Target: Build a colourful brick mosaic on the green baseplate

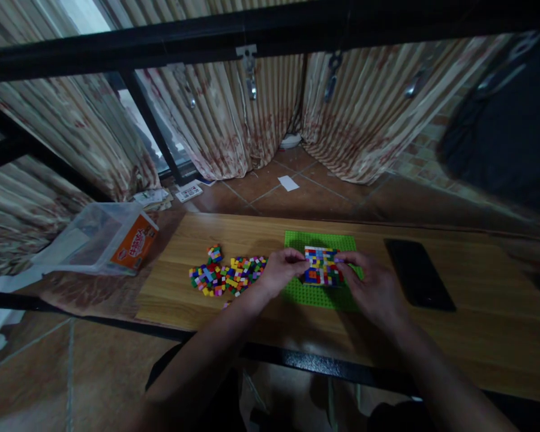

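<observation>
While the left hand and right hand, fingers nearly closed, are pinching the panel over the baseplate, between the worktop's long edges, uneven pressure could be splitting it

Both hands touch a brick panel over the green baseplate.

The baseplate is bright green, the brick build and loose bricks multicoloured, the tabletop brown wood-grained, the curtains striped beige with reddish blotches.
</observation>
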{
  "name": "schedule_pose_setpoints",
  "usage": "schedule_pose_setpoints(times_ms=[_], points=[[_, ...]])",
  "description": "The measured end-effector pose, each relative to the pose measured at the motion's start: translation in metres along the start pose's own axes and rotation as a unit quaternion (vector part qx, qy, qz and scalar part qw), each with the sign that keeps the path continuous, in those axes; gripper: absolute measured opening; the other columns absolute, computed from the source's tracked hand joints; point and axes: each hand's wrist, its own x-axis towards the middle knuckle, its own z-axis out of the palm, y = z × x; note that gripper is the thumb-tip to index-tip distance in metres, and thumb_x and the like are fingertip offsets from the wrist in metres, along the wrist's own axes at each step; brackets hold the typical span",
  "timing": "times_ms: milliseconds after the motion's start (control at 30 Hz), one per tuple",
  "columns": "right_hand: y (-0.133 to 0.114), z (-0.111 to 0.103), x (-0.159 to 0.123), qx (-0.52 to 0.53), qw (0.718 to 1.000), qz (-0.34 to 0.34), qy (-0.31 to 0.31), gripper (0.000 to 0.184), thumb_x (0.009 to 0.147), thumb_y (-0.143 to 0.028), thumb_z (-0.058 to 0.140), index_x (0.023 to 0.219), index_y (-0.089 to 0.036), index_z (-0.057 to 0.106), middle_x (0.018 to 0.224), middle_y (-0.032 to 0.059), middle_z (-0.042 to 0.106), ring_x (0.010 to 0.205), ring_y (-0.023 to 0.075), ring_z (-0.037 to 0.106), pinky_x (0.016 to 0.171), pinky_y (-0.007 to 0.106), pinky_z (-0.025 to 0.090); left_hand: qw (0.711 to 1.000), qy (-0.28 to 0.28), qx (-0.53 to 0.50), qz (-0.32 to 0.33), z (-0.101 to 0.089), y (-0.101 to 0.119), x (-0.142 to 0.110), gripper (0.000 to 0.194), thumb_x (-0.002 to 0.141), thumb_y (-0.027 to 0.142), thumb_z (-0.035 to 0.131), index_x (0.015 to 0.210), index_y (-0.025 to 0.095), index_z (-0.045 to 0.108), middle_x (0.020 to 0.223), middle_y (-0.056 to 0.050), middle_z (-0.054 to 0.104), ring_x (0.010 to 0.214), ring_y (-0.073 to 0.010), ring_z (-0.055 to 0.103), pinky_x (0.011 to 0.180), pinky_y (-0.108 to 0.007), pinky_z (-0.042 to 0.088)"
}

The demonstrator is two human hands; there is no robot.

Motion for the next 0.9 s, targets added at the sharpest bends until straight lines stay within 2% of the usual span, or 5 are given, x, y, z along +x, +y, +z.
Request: schedule_pose_setpoints(times_ms=[133, 333, 600, 767, 900], points=[[0.002, 0.005, 0.002, 0.007, 1.0, -0.022, 0.0, 0.019, 0.09, -0.038, 0.054, 0.09, -0.025, 0.068, 0.099, 0.0054, 0.07, 0.097, 0.0246, 0.063, 0.089, 0.044, 0.049, 0.999, -0.029, -0.014, -0.035, -0.005, 0.008, 0.0, 0.023, 0.058, 0.019, 0.082, 0.073, 0.011, 0.065, 0.065, 0.002, 0.062, 0.058, -0.007, 0.055, 0.058, -0.02, 0.047], [0.0, 0.022, 0.002, 0.027, 0.999, -0.04, 0.017, 0.015, 0.086, -0.035, 0.062, 0.086, -0.028, 0.074, 0.122, 0.0065, 0.061, 0.116, 0.0276, 0.053, 0.099, 0.05, 0.043, 0.997, 0.005, -0.024, -0.075, -0.005, 0.009, 0.001, 0.015, 0.073, 0.022, 0.076, 0.074, 0.012, 0.065, 0.069, -0.001, 0.063, 0.061, -0.0068, 0.059, 0.063, -0.019, 0.05], [0.005, 0.041, 0.0, 0.046, 0.999, -0.009, 0.022, 0.014, 0.083, -0.038, 0.065, 0.088, -0.031, 0.077, 0.126, 0.006, 0.059, 0.119, 0.0285, 0.05, 0.1, 0.053, 0.04, 0.998, -0.017, 0.041, -0.046, -0.003, 0.004, -0.001, 0.019, 0.079, 0.03, 0.068, 0.071, 0.014, 0.062, 0.062, 0.003, 0.058, 0.057, -0.0078, 0.056, 0.062, -0.021, 0.049], [0.006, 0.044, 0.001, 0.055, 0.998, 0.0, 0.027, 0.013, 0.081, -0.037, 0.068, 0.086, -0.03, 0.077, 0.128, 0.0064, 0.059, 0.121, 0.029, 0.049, 0.102, 0.053, 0.038, 0.997, -0.017, 0.063, -0.038, -0.003, 0.001, 0.001, 0.018, 0.078, 0.029, 0.068, 0.07, 0.014, 0.061, 0.061, 0.003, 0.057, 0.055, -0.0081, 0.054, 0.061, -0.022, 0.048], [0.004, 0.044, 0.003, 0.048, 0.998, -0.001, 0.031, 0.014, 0.08, -0.035, 0.068, 0.089, -0.028, 0.076, 0.123, 0.0068, 0.062, 0.119, 0.0293, 0.052, 0.102, 0.054, 0.039, 0.992, -0.017, 0.128, 0.003, -0.004, -0.003, 0.005, 0.019, 0.077, 0.032, 0.068, 0.071, 0.015, 0.063, 0.06, 0.002, 0.059, 0.054, -0.009, 0.054, 0.056, -0.022, 0.044]])
